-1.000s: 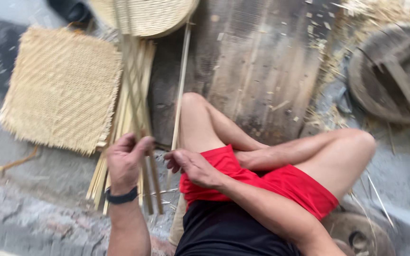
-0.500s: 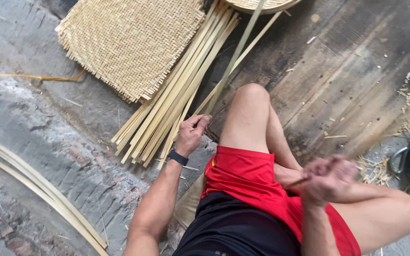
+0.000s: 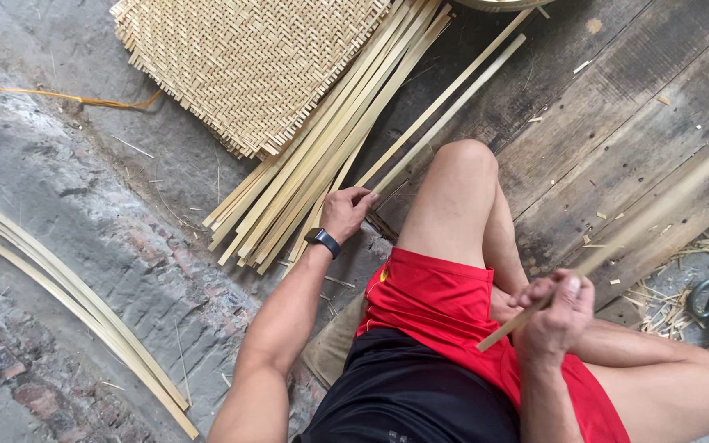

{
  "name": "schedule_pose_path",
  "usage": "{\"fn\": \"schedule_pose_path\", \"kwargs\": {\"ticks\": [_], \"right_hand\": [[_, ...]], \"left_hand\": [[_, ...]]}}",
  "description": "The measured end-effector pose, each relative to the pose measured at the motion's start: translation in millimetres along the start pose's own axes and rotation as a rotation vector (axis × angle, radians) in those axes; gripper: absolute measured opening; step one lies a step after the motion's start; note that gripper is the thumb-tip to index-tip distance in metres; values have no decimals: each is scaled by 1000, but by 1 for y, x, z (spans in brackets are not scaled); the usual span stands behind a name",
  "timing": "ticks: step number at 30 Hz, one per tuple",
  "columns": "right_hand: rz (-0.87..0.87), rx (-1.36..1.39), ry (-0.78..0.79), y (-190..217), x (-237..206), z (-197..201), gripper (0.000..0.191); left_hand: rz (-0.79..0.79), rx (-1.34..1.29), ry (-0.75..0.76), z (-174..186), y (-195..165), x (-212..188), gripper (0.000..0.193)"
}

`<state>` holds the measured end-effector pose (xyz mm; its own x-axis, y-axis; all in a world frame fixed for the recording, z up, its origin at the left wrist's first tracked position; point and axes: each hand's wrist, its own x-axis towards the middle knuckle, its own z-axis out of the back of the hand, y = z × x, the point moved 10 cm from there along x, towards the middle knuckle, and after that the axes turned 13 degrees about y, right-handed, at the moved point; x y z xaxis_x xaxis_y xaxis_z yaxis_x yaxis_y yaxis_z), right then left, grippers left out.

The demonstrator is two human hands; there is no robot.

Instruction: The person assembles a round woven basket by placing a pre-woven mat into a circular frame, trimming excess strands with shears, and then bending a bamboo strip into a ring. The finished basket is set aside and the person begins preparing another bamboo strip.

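Bamboo strip [image 3: 617, 238] gripped in right hand [image 3: 555, 316], fist closed over lap, strip slanting up-right, blurred | left hand [image 3: 346, 212] fingers curled on near ends of bamboo strip bundle [image 3: 322, 156] on floor beside bent knee | woven bamboo mat [image 3: 248, 66] beyond, touching bundle | curved bamboo strips [image 3: 67, 303] lying far left

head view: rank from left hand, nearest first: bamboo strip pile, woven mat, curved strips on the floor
1. bamboo strip pile: touching left hand, just ahead.
2. woven mat: beyond the pile, top of view.
3. curved strips: far left, on the brick floor.
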<state>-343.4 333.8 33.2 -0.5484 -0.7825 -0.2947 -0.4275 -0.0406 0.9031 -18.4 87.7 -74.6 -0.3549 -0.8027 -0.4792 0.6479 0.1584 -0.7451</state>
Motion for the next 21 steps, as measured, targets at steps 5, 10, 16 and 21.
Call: {"fn": "schedule_pose_path", "kwargs": {"ticks": [5, 10, 16, 21], "right_hand": [[-42, -64, 78, -16, 2, -30, 20], [-48, 47, 197, -27, 4, -55, 16], [-133, -53, 327, -37, 13, -88, 15], [-243, -226, 383, -67, 9, -135, 14]], "left_hand": [[-60, 382, -210, 34, -6, -4, 32], [-103, 627, -425, 67, -6, -6, 17], [-40, 623, -285, 78, 5, 2, 12], [-75, 374, -302, 99, -6, -16, 16]]}}
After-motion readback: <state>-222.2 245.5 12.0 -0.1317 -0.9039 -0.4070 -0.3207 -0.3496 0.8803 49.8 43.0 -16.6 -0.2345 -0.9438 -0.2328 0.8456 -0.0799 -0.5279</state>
